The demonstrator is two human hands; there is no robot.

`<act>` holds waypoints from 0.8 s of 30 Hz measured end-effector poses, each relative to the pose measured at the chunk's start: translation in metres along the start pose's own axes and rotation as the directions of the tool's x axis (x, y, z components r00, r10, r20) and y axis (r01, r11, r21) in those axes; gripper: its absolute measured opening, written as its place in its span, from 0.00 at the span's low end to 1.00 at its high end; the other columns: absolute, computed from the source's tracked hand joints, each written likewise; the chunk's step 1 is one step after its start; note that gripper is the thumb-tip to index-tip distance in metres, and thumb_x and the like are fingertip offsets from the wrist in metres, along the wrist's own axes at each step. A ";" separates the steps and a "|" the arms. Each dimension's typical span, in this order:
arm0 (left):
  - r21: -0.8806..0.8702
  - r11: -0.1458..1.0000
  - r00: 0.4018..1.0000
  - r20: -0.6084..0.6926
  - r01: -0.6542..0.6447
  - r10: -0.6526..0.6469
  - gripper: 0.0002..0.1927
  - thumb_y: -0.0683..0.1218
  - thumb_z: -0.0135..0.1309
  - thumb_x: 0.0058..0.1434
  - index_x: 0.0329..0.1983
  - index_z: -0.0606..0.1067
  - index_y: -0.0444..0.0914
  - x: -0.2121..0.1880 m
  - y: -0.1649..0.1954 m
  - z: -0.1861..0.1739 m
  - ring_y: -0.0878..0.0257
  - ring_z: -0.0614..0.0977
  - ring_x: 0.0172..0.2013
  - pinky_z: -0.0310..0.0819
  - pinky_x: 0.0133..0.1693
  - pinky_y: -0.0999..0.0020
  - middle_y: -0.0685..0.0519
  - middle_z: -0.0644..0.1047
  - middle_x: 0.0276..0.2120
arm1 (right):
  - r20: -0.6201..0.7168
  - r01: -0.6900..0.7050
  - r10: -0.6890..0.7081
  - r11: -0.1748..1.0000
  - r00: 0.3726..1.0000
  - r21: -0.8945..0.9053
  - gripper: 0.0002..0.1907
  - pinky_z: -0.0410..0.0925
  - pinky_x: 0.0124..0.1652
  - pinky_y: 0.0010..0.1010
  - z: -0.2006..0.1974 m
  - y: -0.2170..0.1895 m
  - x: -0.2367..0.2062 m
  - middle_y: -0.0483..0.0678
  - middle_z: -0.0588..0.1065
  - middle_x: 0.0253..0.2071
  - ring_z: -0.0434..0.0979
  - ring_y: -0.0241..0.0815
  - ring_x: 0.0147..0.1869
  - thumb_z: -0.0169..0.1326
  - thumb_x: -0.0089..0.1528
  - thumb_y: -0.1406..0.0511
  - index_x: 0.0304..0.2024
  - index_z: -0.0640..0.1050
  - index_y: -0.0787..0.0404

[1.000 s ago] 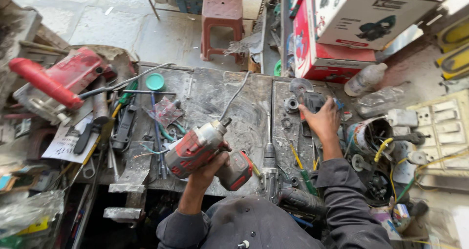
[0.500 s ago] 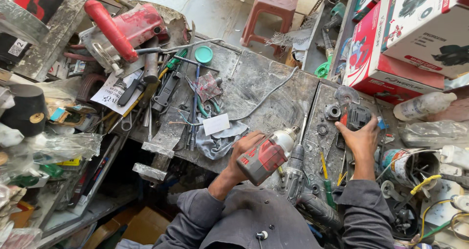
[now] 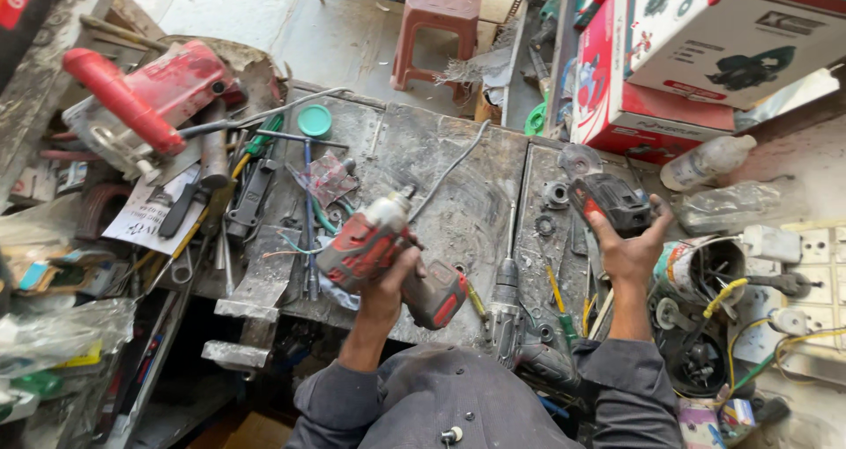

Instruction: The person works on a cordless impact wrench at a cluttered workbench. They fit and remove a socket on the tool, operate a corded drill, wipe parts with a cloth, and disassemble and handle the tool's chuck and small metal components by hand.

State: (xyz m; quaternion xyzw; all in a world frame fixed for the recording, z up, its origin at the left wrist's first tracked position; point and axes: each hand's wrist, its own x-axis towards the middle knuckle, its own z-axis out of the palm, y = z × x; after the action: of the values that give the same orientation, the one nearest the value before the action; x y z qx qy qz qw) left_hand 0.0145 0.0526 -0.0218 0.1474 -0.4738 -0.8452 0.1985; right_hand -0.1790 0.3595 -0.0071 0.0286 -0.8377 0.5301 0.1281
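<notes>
Head view looked down on my cluttered metal workbench (image 3: pixel 458 193), grey and scratched, strewn with screwdrivers, wires and washers. My left hand (image 3: pixel 388 277) was clenched around a red cordless drill (image 3: pixel 379 246), held just above the bench's near edge with its nose pointing away from me. My right hand (image 3: pixel 630 246) gripped a black battery pack (image 3: pixel 610 202) over the bench's right side. A red circular saw (image 3: pixel 145 96) sat at the far left, a pink plastic stool (image 3: pixel 436 17) on the concrete floor beyond, and printed cardboard boxes (image 3: pixel 705 52) were stacked to the right.
</notes>
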 end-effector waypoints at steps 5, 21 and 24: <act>-0.396 0.915 0.997 0.035 0.081 -0.073 0.13 0.38 0.52 0.64 0.51 0.70 0.32 0.007 0.012 0.000 0.62 0.76 0.30 0.74 0.37 0.61 0.45 0.75 0.40 | 0.132 -0.042 -0.053 0.778 0.990 0.627 0.53 0.68 0.66 0.39 -0.008 -0.016 -0.029 0.52 0.69 0.62 0.73 0.45 0.66 0.71 0.56 0.64 0.76 0.53 0.58; -0.612 0.790 0.999 0.034 0.029 -0.010 0.13 0.44 0.51 0.66 0.51 0.68 0.34 0.018 0.027 0.021 0.61 0.74 0.29 0.71 0.36 0.64 0.45 0.73 0.35 | 0.633 -0.686 0.267 0.238 0.727 0.687 0.37 0.75 0.49 0.42 0.047 -0.054 -0.108 0.53 0.75 0.51 0.79 0.47 0.52 0.61 0.60 0.55 0.67 0.63 0.59; -0.584 0.811 1.000 0.014 0.017 -0.011 0.13 0.44 0.51 0.67 0.51 0.68 0.34 0.018 0.027 0.023 0.61 0.74 0.30 0.70 0.37 0.64 0.45 0.73 0.35 | 0.594 -0.644 0.251 0.317 0.765 0.696 0.32 0.75 0.48 0.41 0.053 -0.063 -0.111 0.53 0.76 0.48 0.80 0.46 0.49 0.59 0.62 0.57 0.63 0.64 0.62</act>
State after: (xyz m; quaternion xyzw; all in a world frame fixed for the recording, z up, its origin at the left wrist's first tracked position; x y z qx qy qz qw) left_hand -0.0057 0.0486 0.0125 0.0785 -0.1913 -0.9521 0.2255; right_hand -0.0698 0.2753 -0.0005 -0.0476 -0.4225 0.8766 -0.2255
